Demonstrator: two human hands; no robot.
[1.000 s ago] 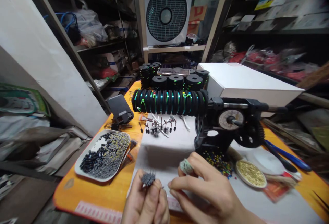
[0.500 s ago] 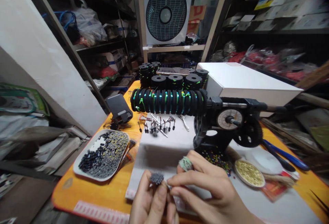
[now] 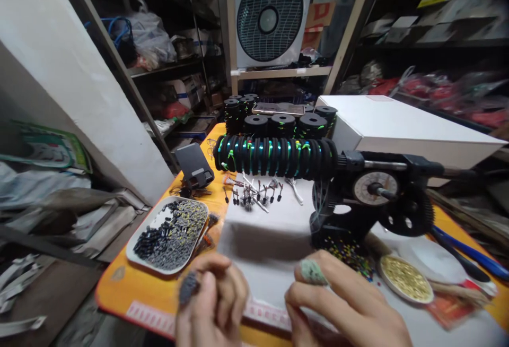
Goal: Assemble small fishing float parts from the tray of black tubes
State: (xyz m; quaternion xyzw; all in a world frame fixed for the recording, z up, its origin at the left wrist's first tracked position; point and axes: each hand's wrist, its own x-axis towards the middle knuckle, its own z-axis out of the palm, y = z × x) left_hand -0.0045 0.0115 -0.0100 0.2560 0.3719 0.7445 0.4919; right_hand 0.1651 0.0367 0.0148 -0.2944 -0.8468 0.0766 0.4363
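Observation:
My left hand (image 3: 212,302) pinches a small dark grey bristly bundle (image 3: 188,286) between thumb and index finger, low in the view. To its right, apart from it, my right hand (image 3: 338,299) has its thumb and index fingertips pressed together; whatever they hold is too small to make out. Green wrapping (image 3: 313,272) covers one finger of that hand. Beyond both hands a horizontal black roller (image 3: 274,157) with green and blue threads joins a geared device with a dial (image 3: 375,187). Small dark-tipped pieces (image 3: 254,198) hang or lie below the roller.
A white tray (image 3: 131,256) of grey and black pieces sits left on the orange table (image 3: 113,283). At right are a dish of gold pieces (image 3: 406,278), scattered beads (image 3: 350,257) and blue-handled pliers (image 3: 473,254). Black spools (image 3: 283,124) and a white box (image 3: 405,119) stand behind.
My left hand has moved left with the grey bundle, away from my right hand. My right hand sits slightly further right and lower. The whole scene has shifted right in the view.

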